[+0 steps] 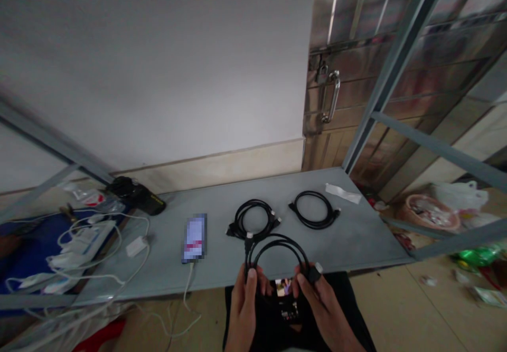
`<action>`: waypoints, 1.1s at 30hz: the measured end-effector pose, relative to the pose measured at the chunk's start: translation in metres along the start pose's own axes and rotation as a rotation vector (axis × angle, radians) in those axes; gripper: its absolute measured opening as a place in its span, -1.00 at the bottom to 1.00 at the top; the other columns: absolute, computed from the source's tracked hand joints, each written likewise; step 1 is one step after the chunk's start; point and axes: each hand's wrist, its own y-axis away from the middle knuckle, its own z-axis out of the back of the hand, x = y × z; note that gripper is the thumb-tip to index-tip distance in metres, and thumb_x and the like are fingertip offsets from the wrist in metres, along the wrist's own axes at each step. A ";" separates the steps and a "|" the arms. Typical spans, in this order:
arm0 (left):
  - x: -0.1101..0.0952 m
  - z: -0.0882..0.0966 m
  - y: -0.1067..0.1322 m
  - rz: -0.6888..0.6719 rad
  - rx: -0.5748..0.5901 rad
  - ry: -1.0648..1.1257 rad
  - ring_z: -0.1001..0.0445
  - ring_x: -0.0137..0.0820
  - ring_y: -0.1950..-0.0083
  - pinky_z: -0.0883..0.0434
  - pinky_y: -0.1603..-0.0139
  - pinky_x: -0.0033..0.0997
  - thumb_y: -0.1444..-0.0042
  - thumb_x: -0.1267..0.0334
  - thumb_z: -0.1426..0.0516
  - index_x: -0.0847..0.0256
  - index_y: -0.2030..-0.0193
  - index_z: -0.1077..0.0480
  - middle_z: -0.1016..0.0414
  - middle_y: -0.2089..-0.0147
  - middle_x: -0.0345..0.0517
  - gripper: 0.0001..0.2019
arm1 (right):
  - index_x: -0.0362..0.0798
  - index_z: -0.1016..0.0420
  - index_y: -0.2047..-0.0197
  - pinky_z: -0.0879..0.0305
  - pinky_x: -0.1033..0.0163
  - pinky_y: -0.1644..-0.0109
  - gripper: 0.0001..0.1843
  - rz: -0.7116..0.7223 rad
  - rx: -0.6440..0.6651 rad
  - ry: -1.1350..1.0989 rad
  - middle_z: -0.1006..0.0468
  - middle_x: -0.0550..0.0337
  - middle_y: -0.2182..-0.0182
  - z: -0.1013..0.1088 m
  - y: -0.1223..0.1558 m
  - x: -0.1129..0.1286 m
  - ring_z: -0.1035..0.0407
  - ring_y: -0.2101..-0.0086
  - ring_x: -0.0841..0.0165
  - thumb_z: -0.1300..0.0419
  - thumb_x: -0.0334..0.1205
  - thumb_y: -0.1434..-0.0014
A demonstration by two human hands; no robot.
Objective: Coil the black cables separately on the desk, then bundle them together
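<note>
My left hand (245,302) and my right hand (322,302) hold a coiled black cable (277,249) between them at the near edge of the grey table (356,235). The left hand pinches the coil's left side. My right hand grips the right side, where a black plug sticks up by the thumb. Two more coiled black cables lie flat on the table: one (253,219) just beyond the held coil and one (315,209) further right. Both are apart from my hands.
A phone (195,238) lies on the table left of the coils, with a white cord running off the near edge. White chargers and cords (87,241) pile up at the left. A black device (137,194) sits at the back left. A metal door (396,77) stands at the right.
</note>
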 end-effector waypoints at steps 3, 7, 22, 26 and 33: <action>-0.002 0.020 -0.020 -0.152 -0.041 -0.381 -0.56 -0.13 0.13 -0.47 0.04 -0.26 -0.26 -0.36 -0.33 0.10 0.17 -0.60 -0.63 0.22 -0.02 -0.50 | 0.02 -0.56 -0.04 -0.54 0.13 0.06 -0.42 0.030 0.021 0.047 -0.56 0.19 0.33 -0.005 -0.028 0.000 -0.52 0.27 0.21 -0.17 0.41 -0.50; -0.009 0.034 -0.069 -0.258 0.017 -0.680 -0.52 -0.15 0.32 -0.39 0.23 -0.24 -0.41 -0.42 -0.06 0.10 0.23 -0.56 -0.58 0.37 -0.05 -0.39 | 0.01 -0.50 -0.07 -0.53 0.05 0.08 -0.41 0.180 0.115 0.252 -0.56 0.18 0.36 -0.021 -0.096 0.002 -0.51 0.30 0.17 0.00 0.37 -0.56; 0.017 0.060 -0.146 -0.292 -0.171 -0.838 -0.43 -0.24 0.41 -0.22 0.29 -0.30 -0.42 -0.27 -0.08 0.07 0.37 -0.42 -0.47 0.46 -0.14 -0.49 | 0.02 -0.46 -0.38 -0.38 -0.23 -0.44 -0.48 0.510 0.047 0.822 -0.47 -0.16 -0.33 0.008 -0.190 -0.027 -0.37 -0.34 -0.06 -0.31 0.04 -0.47; 0.028 0.067 -0.113 -0.344 -0.184 -0.770 -0.36 -0.32 0.42 -0.28 0.34 -0.36 -0.47 -0.35 0.03 0.09 0.33 -0.41 -0.38 0.47 -0.24 -0.41 | 0.01 -0.55 -0.23 -0.39 -0.32 -0.35 -0.56 0.559 -0.036 0.983 -0.57 -0.15 -0.17 0.076 -0.173 -0.031 -0.44 -0.20 -0.13 -0.34 0.09 -0.46; 0.060 0.080 -0.084 -0.612 -0.186 -0.882 -0.45 -0.37 0.49 -0.36 0.41 -0.44 -0.57 -0.03 -0.07 0.11 0.18 -0.49 -0.49 0.44 -0.28 -0.65 | 0.03 -0.53 0.06 -0.43 -0.09 -0.12 -0.67 0.605 -0.096 1.124 -0.64 0.00 0.13 0.116 -0.130 -0.061 -0.54 0.07 0.03 -0.13 0.07 -0.63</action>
